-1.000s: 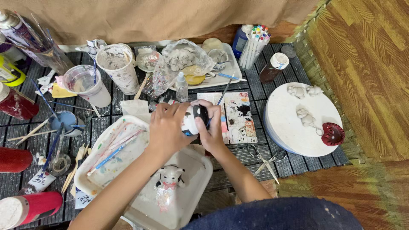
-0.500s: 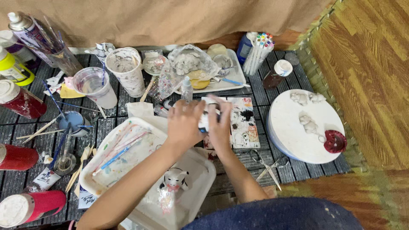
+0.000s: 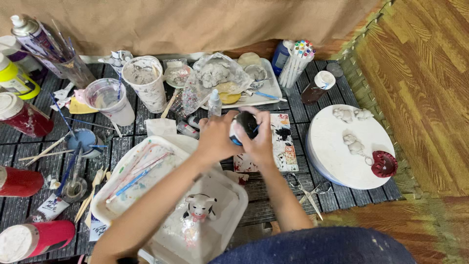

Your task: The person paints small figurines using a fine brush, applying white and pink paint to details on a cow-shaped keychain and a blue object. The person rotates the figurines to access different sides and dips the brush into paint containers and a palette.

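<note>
Both my hands meet over a small round pot (image 3: 245, 124) with a black top, white side and a bit of blue. My left hand (image 3: 214, 139) grips it from the left. My right hand (image 3: 260, 143) wraps it from the right, fingers curled over the top. The pot is held just above a paint-smeared palette tile (image 3: 286, 146). Below my forearms, a small white pig figurine (image 3: 199, 207) with pink spots stands on a white tray (image 3: 233, 195). A paint-streaked plate (image 3: 128, 172) with brushes lies on the tray's left side.
A round white board (image 3: 337, 156) on the right carries small clay figures and a red piece (image 3: 384, 164). Scissors (image 3: 305, 188) lie near my right arm. Cups (image 3: 108, 100), a marker holder (image 3: 295, 61), red bottles (image 3: 22, 120) and brushes crowd the back and left.
Both hands have stayed on the pot and shifted with it slightly to the right. The view has drifted a little; nothing else has moved.
</note>
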